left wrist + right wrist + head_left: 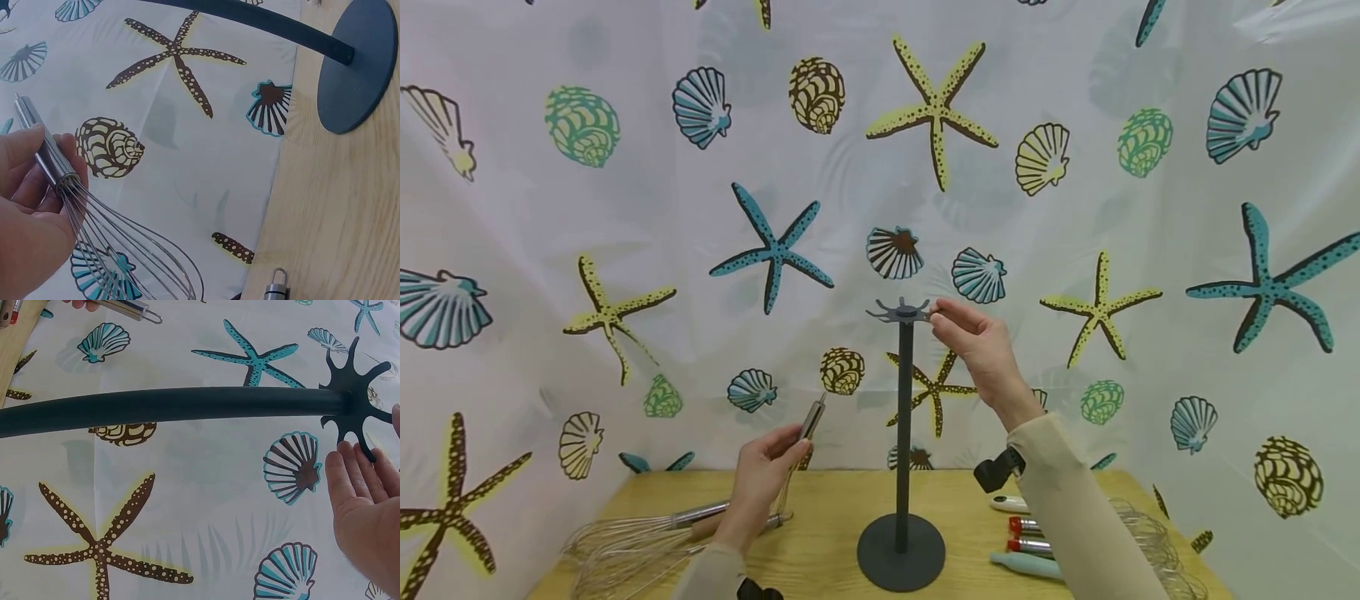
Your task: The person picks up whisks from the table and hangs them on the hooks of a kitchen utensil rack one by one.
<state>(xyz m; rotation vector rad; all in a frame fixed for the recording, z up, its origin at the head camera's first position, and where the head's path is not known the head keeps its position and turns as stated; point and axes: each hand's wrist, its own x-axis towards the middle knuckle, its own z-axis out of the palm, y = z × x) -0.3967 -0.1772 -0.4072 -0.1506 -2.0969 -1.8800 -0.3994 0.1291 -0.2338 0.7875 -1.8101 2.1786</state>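
A dark utensil stand (904,417) with a round base (880,560) stands upright on the wooden table, a ring of curved hooks (891,314) at its top. At the right side of that ring, my right hand (973,342) pinches one hook between thumb and fingers; in the right wrist view the other fingers (356,478) lie close against the hooks. Left of the post, my left hand (767,467) holds a metal whisk (53,153) by its handle, between thumb and fingers. The whisk's hanging loop points up and its wires hang down.
Several whisks (640,529) lie on the table (827,508) at the left. Right of the base lie a white handle (1009,503), two red-ended handles (1028,545) and a light blue one (1030,565), partly behind my right sleeve. A shell-patterned curtain (850,183) hangs behind.
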